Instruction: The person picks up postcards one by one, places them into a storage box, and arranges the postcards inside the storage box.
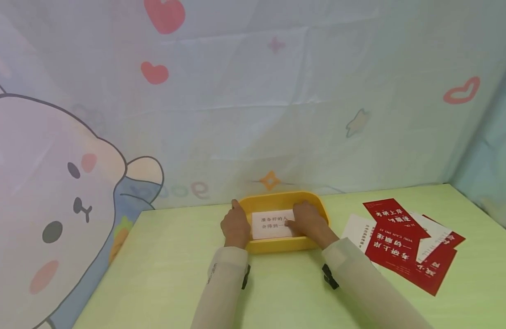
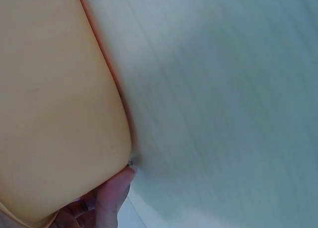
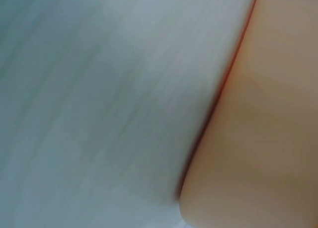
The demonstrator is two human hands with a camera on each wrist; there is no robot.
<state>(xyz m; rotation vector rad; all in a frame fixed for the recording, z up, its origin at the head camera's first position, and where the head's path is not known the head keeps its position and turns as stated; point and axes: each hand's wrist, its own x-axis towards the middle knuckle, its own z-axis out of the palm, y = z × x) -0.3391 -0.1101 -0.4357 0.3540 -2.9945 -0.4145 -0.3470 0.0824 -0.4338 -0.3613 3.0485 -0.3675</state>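
A yellow tray (image 1: 273, 246) with rounded corners rests on the table. Inside it lies a white card (image 1: 267, 230) printed with dark characters. At the tray's left end, my left hand (image 1: 236, 226) grips the rim; in the left wrist view its thumb (image 2: 115, 193) lies against the tray's lower corner. My right hand (image 1: 310, 221) reaches over the tray's near right rim and pinches the card's right end, thumb over the print. The right wrist view shows only the tray's outer wall (image 3: 258, 138) and the tabletop, with the right hand out of sight.
Several red and white printed cards (image 1: 401, 242) lie in an overlapping pile to the right of the tray. The pale green table (image 1: 175, 274) ends at a cloth backdrop (image 1: 236, 114) with cartoon prints, close behind the tray.
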